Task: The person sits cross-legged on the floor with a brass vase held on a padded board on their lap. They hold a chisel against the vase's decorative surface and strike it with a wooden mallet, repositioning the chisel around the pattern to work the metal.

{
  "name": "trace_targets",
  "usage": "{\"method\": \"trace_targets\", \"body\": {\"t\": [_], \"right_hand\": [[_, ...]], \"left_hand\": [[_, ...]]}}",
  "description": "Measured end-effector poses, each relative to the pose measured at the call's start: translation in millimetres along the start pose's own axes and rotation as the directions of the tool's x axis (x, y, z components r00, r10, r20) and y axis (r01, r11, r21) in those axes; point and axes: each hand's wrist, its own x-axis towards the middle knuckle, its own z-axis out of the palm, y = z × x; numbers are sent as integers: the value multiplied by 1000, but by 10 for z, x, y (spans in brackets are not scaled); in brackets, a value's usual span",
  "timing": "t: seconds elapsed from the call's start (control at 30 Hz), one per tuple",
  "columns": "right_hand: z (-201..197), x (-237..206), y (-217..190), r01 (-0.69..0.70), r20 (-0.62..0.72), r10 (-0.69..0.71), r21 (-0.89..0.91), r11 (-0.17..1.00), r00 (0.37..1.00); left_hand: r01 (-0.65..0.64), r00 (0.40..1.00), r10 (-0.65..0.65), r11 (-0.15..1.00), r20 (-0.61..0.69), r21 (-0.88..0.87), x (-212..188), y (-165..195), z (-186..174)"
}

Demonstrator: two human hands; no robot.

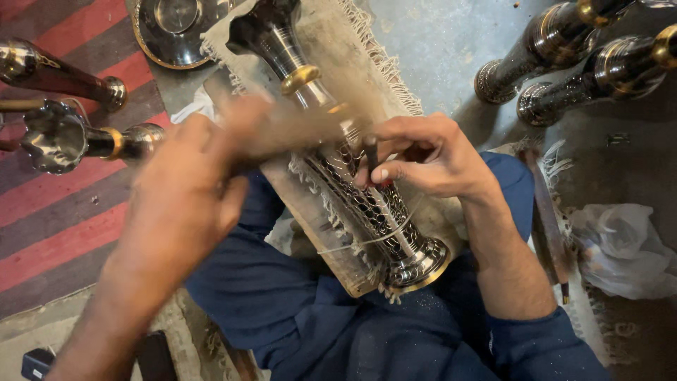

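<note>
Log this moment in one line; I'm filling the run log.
right hand: holds chisel on vase | left hand: blurred, above vase | vase: lies on fringed cloth

The left hand (185, 185) is a blur, so what it holds cannot be told. The right hand (423, 156) hides part of the shiny vase (367, 204). The top edge cuts off the round dish (169, 35).

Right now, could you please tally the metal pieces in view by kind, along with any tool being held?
Tall metal vases: 5 (worked vase, left, top right)
Round metal dish: 1
Dark punch in right hand: 1
Total: 7
</note>
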Motion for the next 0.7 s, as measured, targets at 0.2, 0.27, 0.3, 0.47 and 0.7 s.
{"method": "trace_targets", "body": {"t": [0.2, 0.27, 0.3, 0.47, 0.7], "right_hand": [[18, 37, -25, 12, -3, -12, 46, 999, 1000], [-2, 44, -70, -31, 10, 31, 14, 999, 999], [-3, 38, -93, -56, 15, 56, 1, 998, 998], [-8, 70, -127, -66, 30, 66, -4, 998, 997], [-13, 81, -145, -5, 35, 6, -42, 999, 999]], "left_hand": [[184, 981, -190, 891, 27, -414, -54, 85, -35], [42, 995, -76, 917, -71, -397, -91, 71, 9], [-27, 993, -19, 922, -113, -386, -114, 59, 45], [206, 970, -243, 833, -5, -514, -199, -25, 215], [-50, 996, 70, 962, -63, 268, -132, -2, 66]]}}
